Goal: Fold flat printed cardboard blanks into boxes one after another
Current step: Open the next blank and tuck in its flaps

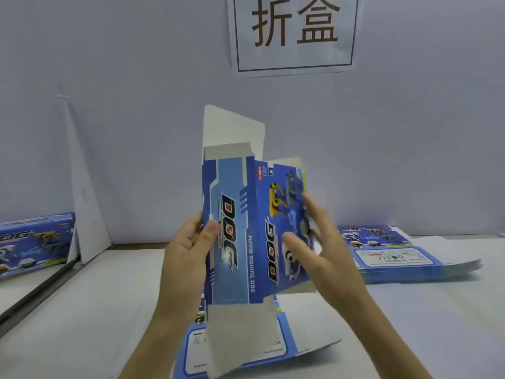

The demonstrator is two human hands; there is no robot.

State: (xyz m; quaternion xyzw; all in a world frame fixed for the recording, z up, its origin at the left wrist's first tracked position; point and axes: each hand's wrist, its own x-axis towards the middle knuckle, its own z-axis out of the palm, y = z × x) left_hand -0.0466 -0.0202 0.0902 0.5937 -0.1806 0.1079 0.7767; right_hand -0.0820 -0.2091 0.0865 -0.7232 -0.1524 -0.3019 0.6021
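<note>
I hold a blue printed cardboard blank (237,231) upright above the table, partly opened into a box sleeve, with grey flaps sticking out at its top and bottom. My left hand (188,247) grips its left edge, thumb on the printed front. My right hand (319,239) holds the right panel, thumb in front and fingers behind its edge. Another flat blank (289,348) lies on the table under my hands.
A stack of flat blanks (404,255) lies on the white table (95,310) at the right. A finished blue box (32,242) sits at the far left beside a leaning white board (87,203). A paper sign (295,34) hangs on the wall behind.
</note>
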